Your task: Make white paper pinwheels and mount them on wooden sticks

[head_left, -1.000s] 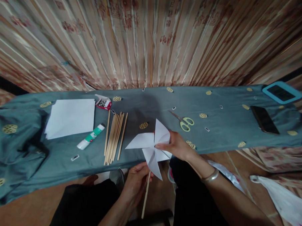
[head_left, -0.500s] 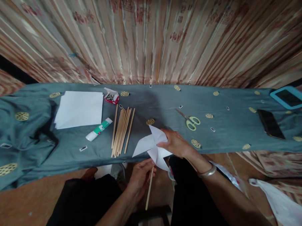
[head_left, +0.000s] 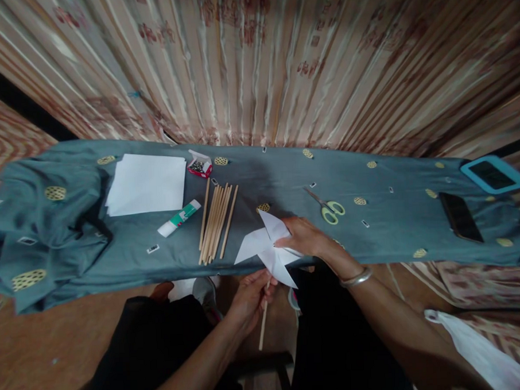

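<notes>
A white paper pinwheel (head_left: 262,244) is held over the table's front edge, its pointed blades spread. My right hand (head_left: 300,237) grips it from the right, with the thumb near its centre. Below the blades, my left hand (head_left: 252,294) is closed around a thin wooden stick (head_left: 263,327), whose lower end sticks out downward. The stick's upper end is hidden behind the paper. Left of the pinwheel lie several loose wooden sticks (head_left: 216,223) in a bundle. Green-handled scissors (head_left: 329,209) rest to the right of it, blades pointing up and left.
On the grey-green tablecloth (head_left: 394,223) are a stack of white paper (head_left: 147,182), a glue tube (head_left: 179,218) and an open red box of small metal pieces (head_left: 199,165). A black phone (head_left: 460,216) and a blue-framed tablet (head_left: 494,174) lie far right. A pleated curtain (head_left: 254,69) hangs behind.
The view has shifted slightly, so the table things appear a little to the right. Both hands keep their hold on the pinwheel and stick; the right thumb sits at the centre.
</notes>
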`<state>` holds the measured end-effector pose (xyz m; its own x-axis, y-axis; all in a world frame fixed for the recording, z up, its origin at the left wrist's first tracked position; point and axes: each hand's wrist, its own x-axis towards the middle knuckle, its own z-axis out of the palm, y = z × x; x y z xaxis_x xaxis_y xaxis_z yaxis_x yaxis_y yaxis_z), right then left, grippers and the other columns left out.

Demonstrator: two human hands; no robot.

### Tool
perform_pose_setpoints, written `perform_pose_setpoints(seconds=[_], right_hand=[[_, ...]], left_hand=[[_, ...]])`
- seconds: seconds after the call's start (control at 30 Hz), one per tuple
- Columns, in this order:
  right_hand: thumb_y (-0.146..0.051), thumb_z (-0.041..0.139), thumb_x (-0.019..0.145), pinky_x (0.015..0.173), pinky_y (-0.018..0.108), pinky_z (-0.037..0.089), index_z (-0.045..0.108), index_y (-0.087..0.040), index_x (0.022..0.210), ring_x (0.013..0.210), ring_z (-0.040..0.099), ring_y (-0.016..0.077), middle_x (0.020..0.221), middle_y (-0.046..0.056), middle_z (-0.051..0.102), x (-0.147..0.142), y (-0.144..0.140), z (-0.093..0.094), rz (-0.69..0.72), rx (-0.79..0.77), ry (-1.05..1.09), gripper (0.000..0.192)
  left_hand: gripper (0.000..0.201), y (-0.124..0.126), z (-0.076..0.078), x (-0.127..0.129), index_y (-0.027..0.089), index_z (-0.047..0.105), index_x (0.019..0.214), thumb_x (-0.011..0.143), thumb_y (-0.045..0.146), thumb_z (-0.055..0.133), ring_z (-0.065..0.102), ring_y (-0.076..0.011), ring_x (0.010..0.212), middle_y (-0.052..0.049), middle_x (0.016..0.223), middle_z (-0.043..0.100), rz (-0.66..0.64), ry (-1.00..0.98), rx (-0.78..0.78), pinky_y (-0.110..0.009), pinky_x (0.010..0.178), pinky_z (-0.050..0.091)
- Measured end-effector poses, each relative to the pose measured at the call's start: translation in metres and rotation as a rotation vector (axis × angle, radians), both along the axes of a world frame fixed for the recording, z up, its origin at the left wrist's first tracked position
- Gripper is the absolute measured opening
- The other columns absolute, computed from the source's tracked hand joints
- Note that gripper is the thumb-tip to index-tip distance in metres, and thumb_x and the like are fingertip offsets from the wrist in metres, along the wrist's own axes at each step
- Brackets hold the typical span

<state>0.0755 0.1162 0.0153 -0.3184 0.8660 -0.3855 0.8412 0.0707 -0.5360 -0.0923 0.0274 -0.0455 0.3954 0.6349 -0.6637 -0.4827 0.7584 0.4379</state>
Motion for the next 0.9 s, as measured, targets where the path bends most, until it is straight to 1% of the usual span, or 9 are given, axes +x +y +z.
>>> perform_pose_setpoints(seconds=[0.1, 0.2, 0.33, 0.43, 0.5, 0.7, 0.9], right_hand=[[-0.027, 0.068, 0.076, 0.062, 0.023, 0.039, 0.072, -0.015, 0.086, 0.079, 0.067, 0.0205, 0.080, 0.004, 0.073, 0.002, 0.007, -0.001, 0.045, -0.052, -0.030, 0.016], [-0.029, 0.068, 0.077, 0.060, 0.023, 0.038, 0.073, -0.013, 0.081, 0.075, 0.067, 0.0196, 0.073, 0.003, 0.071, 0.002, 0.014, 0.000, 0.117, -0.095, -0.054, 0.017], [-0.029, 0.068, 0.077, 0.056, 0.021, 0.035, 0.073, -0.012, 0.076, 0.067, 0.063, 0.0162, 0.066, 0.001, 0.068, 0.003, 0.024, 0.002, 0.241, -0.124, -0.052, 0.017], [-0.030, 0.068, 0.078, 0.054, 0.021, 0.034, 0.072, -0.012, 0.075, 0.064, 0.061, 0.0148, 0.066, 0.002, 0.068, 0.002, 0.031, 0.003, 0.326, -0.124, -0.078, 0.019], [-0.030, 0.068, 0.078, 0.054, 0.021, 0.034, 0.072, -0.012, 0.078, 0.065, 0.063, 0.0150, 0.069, 0.002, 0.069, 0.001, 0.034, 0.004, 0.364, -0.128, -0.101, 0.018], [-0.032, 0.068, 0.077, 0.054, 0.022, 0.037, 0.073, -0.013, 0.083, 0.069, 0.065, 0.0167, 0.075, 0.006, 0.072, -0.003, 0.041, 0.009, 0.391, -0.140, -0.164, 0.020], [-0.030, 0.069, 0.075, 0.057, 0.021, 0.040, 0.073, -0.014, 0.084, 0.071, 0.067, 0.0172, 0.077, 0.005, 0.073, -0.002, 0.045, 0.006, 0.414, -0.168, -0.139, 0.018]], left_hand=[[0.038, -0.001, -0.003, 0.002, 0.010, 0.060, 0.059, 0.055, 0.036, 0.086, 0.035, -0.0003, 0.042, 0.003, 0.055, 0.053, -0.006, -0.032, 0.035, -0.015, 0.039, 0.022], [0.042, -0.002, -0.005, 0.004, 0.011, 0.058, 0.059, 0.052, 0.040, 0.087, 0.033, -0.0003, 0.041, 0.003, 0.054, 0.051, -0.013, -0.047, 0.043, -0.017, 0.040, 0.019], [0.043, -0.002, -0.003, 0.005, 0.011, 0.057, 0.059, 0.054, 0.043, 0.085, 0.032, -0.0004, 0.041, 0.003, 0.055, 0.050, -0.037, -0.055, 0.051, -0.018, 0.041, 0.017], [0.045, -0.002, 0.000, 0.006, 0.012, 0.057, 0.059, 0.055, 0.047, 0.084, 0.033, -0.0009, 0.040, 0.003, 0.052, 0.048, -0.065, -0.037, 0.060, -0.019, 0.042, 0.016], [0.047, -0.002, 0.001, 0.006, 0.012, 0.056, 0.058, 0.054, 0.050, 0.083, 0.033, -0.0010, 0.039, 0.004, 0.050, 0.047, -0.075, -0.030, 0.064, -0.019, 0.042, 0.017], [0.048, -0.001, 0.003, 0.008, 0.011, 0.059, 0.062, 0.049, 0.049, 0.086, 0.036, -0.0014, 0.040, 0.003, 0.054, 0.053, -0.050, -0.036, 0.021, -0.018, 0.042, 0.018], [0.048, -0.001, 0.003, 0.010, 0.011, 0.058, 0.062, 0.049, 0.047, 0.087, 0.037, -0.0008, 0.040, 0.004, 0.053, 0.053, -0.038, -0.070, 0.005, -0.017, 0.043, 0.021]])
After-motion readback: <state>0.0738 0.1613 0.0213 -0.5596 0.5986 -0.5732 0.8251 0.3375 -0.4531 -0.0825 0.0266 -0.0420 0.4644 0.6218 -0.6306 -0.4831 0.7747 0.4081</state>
